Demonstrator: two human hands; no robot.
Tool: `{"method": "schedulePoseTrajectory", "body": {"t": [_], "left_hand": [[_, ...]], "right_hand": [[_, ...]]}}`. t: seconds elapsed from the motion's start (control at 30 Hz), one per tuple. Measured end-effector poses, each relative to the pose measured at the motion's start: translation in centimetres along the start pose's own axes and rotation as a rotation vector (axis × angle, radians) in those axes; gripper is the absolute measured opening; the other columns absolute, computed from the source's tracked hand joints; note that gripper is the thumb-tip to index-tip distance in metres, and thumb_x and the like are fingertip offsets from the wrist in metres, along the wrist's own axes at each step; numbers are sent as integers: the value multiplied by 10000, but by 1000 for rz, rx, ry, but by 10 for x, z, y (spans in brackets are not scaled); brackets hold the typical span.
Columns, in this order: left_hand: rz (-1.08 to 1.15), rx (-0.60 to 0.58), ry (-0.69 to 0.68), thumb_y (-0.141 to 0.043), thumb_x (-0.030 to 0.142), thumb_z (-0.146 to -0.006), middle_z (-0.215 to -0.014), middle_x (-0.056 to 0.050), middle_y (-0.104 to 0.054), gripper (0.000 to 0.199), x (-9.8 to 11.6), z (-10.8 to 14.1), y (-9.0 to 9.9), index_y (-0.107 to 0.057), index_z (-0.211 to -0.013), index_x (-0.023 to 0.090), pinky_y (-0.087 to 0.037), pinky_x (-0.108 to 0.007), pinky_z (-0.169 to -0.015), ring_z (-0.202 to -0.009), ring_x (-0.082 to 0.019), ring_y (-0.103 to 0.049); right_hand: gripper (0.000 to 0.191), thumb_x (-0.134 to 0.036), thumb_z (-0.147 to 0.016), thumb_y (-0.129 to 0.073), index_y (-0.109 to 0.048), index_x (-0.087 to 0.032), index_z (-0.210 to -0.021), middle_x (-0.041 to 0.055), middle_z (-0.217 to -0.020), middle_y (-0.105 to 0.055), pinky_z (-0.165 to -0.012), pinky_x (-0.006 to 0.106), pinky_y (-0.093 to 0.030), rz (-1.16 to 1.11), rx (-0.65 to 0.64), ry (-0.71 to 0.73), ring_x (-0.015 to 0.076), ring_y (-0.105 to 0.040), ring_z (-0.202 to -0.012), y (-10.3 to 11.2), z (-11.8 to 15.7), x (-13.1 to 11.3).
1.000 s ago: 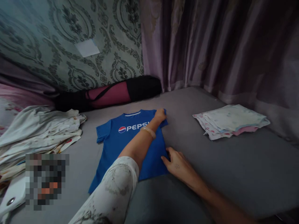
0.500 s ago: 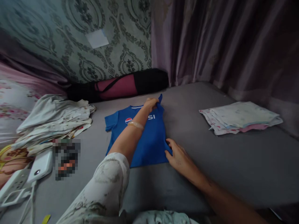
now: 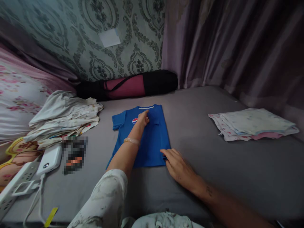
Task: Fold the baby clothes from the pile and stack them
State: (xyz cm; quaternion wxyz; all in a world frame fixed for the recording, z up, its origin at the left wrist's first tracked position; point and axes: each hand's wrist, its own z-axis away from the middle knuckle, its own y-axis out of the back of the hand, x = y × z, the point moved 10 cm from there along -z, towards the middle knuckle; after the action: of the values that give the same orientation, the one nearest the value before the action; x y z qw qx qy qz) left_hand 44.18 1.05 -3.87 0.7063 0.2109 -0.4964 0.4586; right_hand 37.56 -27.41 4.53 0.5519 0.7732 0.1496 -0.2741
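A blue T-shirt (image 3: 152, 148) with a round red, white and blue logo lies on the grey bed sheet (image 3: 204, 126). Its right side is folded inward, with that sleeve lying over the chest. My left hand (image 3: 143, 118), reaching from below with a bangle on the wrist, is on the upper chest of the shirt, fingers curled; whether cloth is pinched there is hidden. At the shirt's lower right corner, my right hand (image 3: 177, 163) has the hem between thumb and fingers.
Stacked folded cloths (image 3: 251, 123) lie at the right. Piled clothes (image 3: 64, 117) are at the left, above a white power bank (image 3: 49, 158) and a power strip (image 3: 20, 180) with cables. A long black and maroon bag (image 3: 128, 87) rests along the wall.
The shirt's right side and sleeve have come over onto the chest, covering the lettering. My left hand has moved left and down with them. My right hand remains at the lower right corner.
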Motion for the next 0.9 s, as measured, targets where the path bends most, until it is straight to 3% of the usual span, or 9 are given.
{"method": "schedulePoseTrajectory", "body": {"t": [0.17, 0.3, 0.4, 0.5, 0.6, 0.63, 0.73, 0.83, 0.9], "left_hand": [[-104, 66, -48, -756, 107, -668, -670, 63, -499, 564, 3, 3, 3, -495, -1161, 193, -369, -176, -478, -464, -57, -440], [-255, 54, -204, -696, 31, -641, -939, -16, -605, 806, 18, 8, -3, -412, -1361, 257, -448, -198, -573, -608, -87, -558], [-438, 16, -329, -634, 52, -673, -1013, -51, -623, 686, 26, 10, -7, -496, -1325, 218, -486, -232, -677, -733, -132, -613], [-668, 88, -457, -603, 105, -713, -1095, -95, -601, 514, 41, 17, -1, -580, -1224, 152, -493, -293, -821, -928, -201, -619], [-895, 165, -639, -581, 166, -769, -1257, -143, -521, 416, 62, 42, 1, -585, -1183, 136, -432, -354, -983, -1159, -246, -530], [-957, 132, -694, -563, 181, -794, -1264, -147, -522, 386, 63, 55, -4, -583, -1177, 138, -412, -368, -1013, -1193, -250, -507], [-1100, -147, -831, -516, 223, -856, -1158, -138, -608, 301, 44, 106, -30, -598, -1132, 136, -403, -370, -1038, -1162, -236, -539], [-1181, -430, -923, -511, 300, -886, -1248, -139, -595, 313, 2, 165, -51, -588, -1154, 158, -395, -373, -1066, -1226, -232, -519], [-1235, -489, -903, -502, 338, -900, -1329, -168, -553, 383, -23, 190, -52, -554, -1225, 141, -363, -414, -1103, -1314, -257, -452]], "right_hand": [[352, -86, -910, -415, -601, -203, -1184, 79, -1040, -664, -907, 390, -488, 5, -4, 55, 214, -579, -984, -2, -1, 1], [235, -198, -918, -503, -644, -207, -1105, 70, -1016, -686, -918, 386, -471, -40, 26, -1, 213, -601, -968, 1, -3, 4], [207, -311, -930, -505, -673, -217, -1006, 40, -881, -707, -811, 313, -509, -233, 67, -112, 172, -643, -825, 5, -6, 17], [304, -395, -945, -437, -666, -196, -965, 31, -765, -699, -659, 267, -523, -416, 173, -280, 141, -636, -651, 15, -6, 49], [319, -393, -931, -421, -649, -186, -1015, 56, -839, -715, -699, 288, -535, -384, 268, -381, 161, -662, -726, 30, -7, 82], [315, -373, -930, -415, -644, -188, -1042, 66, -904, -720, -759, 304, -535, -337, 259, -378, 171, -673, -808, 33, -10, 89], [360, -312, -942, -362, -615, -197, -1172, 89, -1178, -670, -979, 370, -458, -149, 141, -266, 192, -610, -1107, 32, -33, 94], [455, -306, -960, -301, -513, -188, -1344, 97, -1426, -499, -1120, 446, -299, 47, 3, -174, 209, -415, -1343, 17, -64, 95], [502, -320, -969, -269, -432, -171, -1421, 96, -1514, -381, -1156, 490, -201, 154, -65, -166, 217, -279, -1422, 5, -86, 98]]}}
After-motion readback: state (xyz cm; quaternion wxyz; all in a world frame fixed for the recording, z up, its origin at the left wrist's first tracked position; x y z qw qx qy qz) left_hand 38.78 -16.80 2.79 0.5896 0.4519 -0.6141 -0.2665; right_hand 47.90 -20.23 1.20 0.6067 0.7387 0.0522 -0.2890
